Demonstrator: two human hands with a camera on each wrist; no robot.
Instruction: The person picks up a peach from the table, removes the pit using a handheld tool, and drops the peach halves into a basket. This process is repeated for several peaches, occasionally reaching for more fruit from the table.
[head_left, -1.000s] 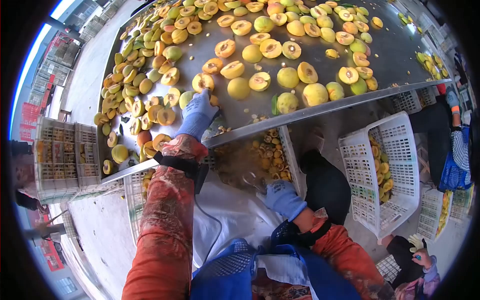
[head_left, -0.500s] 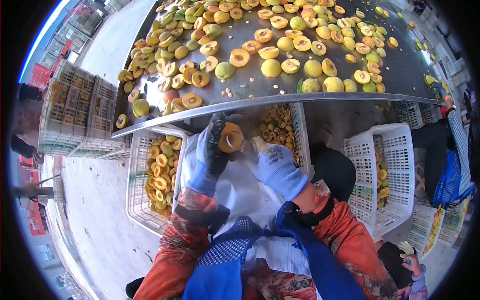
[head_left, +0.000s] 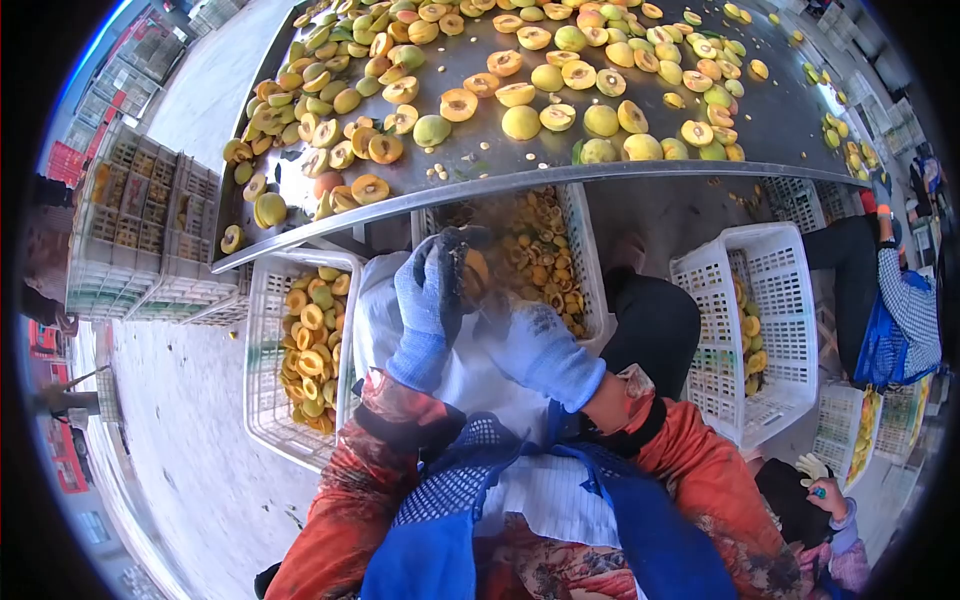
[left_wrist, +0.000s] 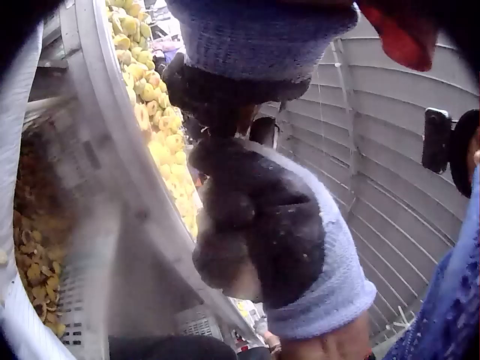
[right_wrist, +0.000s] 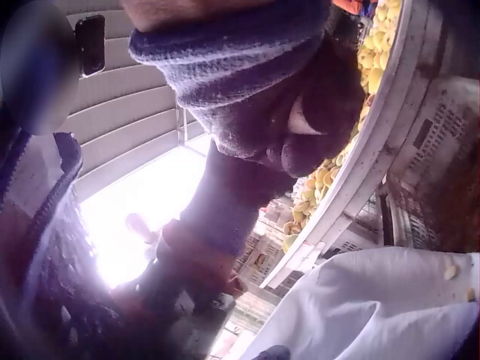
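One fruit (head_left: 476, 272) now sits clamped in the left hand (head_left: 422, 310), which a second ago reaches onto the metal table (head_left: 600, 172) and has since come back over the white cloth (head_left: 375, 290), near the right hand (head_left: 548, 348). What that blurred hand grips, I cannot tell. Crates (head_left: 262, 375) of fruit flank the lap. Only the wrist views show the ribbed roof (left_wrist: 375, 127); gloves hide the fruit there.

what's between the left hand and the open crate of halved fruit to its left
White cloth lies between the left hand and that crate; the head view shows it.
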